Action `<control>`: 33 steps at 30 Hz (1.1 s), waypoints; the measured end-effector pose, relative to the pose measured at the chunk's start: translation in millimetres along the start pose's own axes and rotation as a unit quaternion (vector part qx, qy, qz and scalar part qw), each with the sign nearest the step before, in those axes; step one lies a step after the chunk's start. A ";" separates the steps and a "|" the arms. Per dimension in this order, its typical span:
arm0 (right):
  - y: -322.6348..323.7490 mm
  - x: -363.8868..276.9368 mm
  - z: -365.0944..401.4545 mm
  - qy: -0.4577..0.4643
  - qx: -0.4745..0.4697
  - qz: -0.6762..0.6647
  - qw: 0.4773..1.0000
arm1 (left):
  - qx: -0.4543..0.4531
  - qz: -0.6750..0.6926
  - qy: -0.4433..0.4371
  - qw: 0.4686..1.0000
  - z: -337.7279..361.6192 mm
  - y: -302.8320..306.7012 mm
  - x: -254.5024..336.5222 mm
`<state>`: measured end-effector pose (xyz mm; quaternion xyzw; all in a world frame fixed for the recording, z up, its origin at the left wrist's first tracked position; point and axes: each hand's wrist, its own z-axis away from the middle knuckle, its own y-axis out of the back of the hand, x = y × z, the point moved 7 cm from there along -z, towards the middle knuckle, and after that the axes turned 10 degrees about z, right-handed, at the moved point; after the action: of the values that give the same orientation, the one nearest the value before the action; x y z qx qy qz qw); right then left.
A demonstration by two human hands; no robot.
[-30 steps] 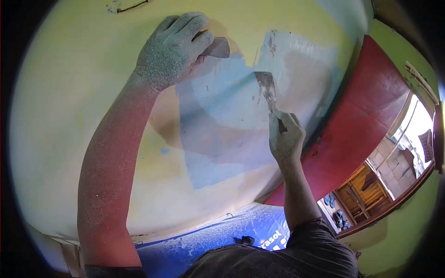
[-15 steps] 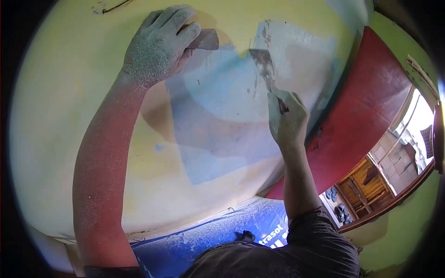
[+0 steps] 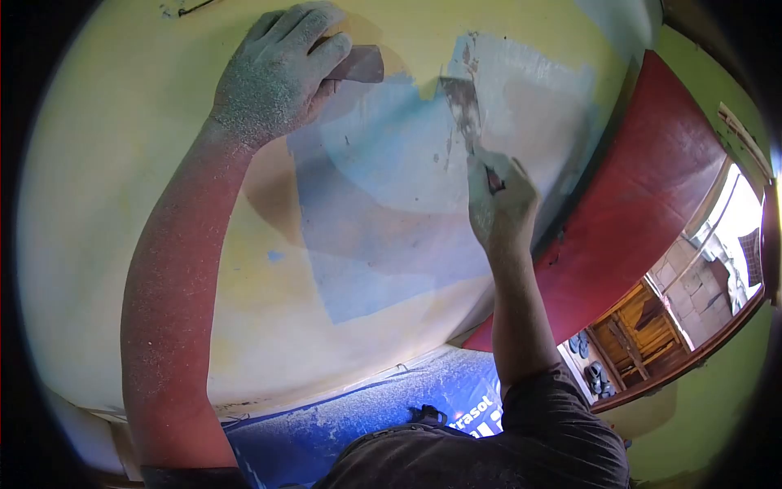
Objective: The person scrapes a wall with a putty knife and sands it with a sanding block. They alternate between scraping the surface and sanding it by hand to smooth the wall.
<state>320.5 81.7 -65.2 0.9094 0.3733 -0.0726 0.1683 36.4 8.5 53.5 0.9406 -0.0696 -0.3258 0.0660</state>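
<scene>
Powdery dust coats my left hand [image 3: 281, 73], which is closed around a dark flat piece [image 3: 358, 65] against the upper part of the wall [image 3: 244, 310]. The piece has a straight outer edge, and its inner end is hidden under my fingers. To the right, my right hand [image 3: 501, 196] grips a putty knife [image 3: 464, 110] by its handle. The blade points up, smeared with pale residue, and its wide edge lies at the border of a whitish patch [image 3: 533, 90]. Between my hands spreads a pale blue patch [image 3: 366, 269].
A dark red panel [image 3: 607, 212] stands close to my right forearm. Below the wall lies a dusty blue printed sheet [image 3: 326, 432]. At the far right a framed opening shows shoes [image 3: 599, 379], a wooden crate [image 3: 639, 338] and bright daylight. A wire [image 3: 195, 7] sticks out at the top left.
Both hands have shifted very slightly up and left in the view, together with the flat piece and the putty knife. Both grips look the same.
</scene>
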 end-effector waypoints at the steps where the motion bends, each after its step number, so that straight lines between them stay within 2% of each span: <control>1: 6.0 -4.2 -1.9 -0.004 -0.005 0.002 1.000 | -0.003 0.006 0.004 1.000 -0.1 -1.0 1.3; 7: 8.4 -5.2 22.0 -0.039 -0.023 -0.036 0.998 | -0.014 0.011 0.014 1.000 -1.1 0.8 -1.5; 8: 8.7 -2.0 15.2 -0.027 -0.038 0.019 0.999 | -0.008 0.009 0.010 1.000 -0.3 -0.1 -2.2; 11: 12.5 -12.9 3.1 -0.037 -0.010 -0.028 0.999 | -0.010 0.019 0.012 1.000 0.4 -2.1 1.1; 15: 9.7 -7.2 20.1 -0.022 -0.037 -0.007 0.999 | -0.030 0.022 0.017 0.999 -2.8 3.4 1.3; 21: 14.9 -14.9 -0.1 -0.057 -0.038 -0.020 0.997 | 0.008 0.001 -0.002 1.000 -7.1 5.7 3.9; 25: 13.5 -12.8 2.9 -0.016 -0.043 0.005 0.999 | -0.003 0.002 0.004 1.000 -5.9 7.3 3.8; 28: 12.4 -15.3 -19.0 -0.036 -0.017 -0.027 0.999 | 0.000 0.003 0.008 1.000 -5.2 5.2 8.9; 30: 17.1 -18.3 -9.7 -0.011 -0.025 0.003 1.000 | 0.002 0.005 0.007 1.000 -4.9 6.5 6.2; 33: 15.3 -17.7 -1.8 0.002 -0.020 0.006 1.000 | -0.029 0.034 0.025 0.999 -2.6 2.7 1.3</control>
<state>318.7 60.6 -55.2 0.9083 0.3694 -0.0618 0.1863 38.8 5.9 55.2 0.9433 -0.0900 -0.3014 0.1061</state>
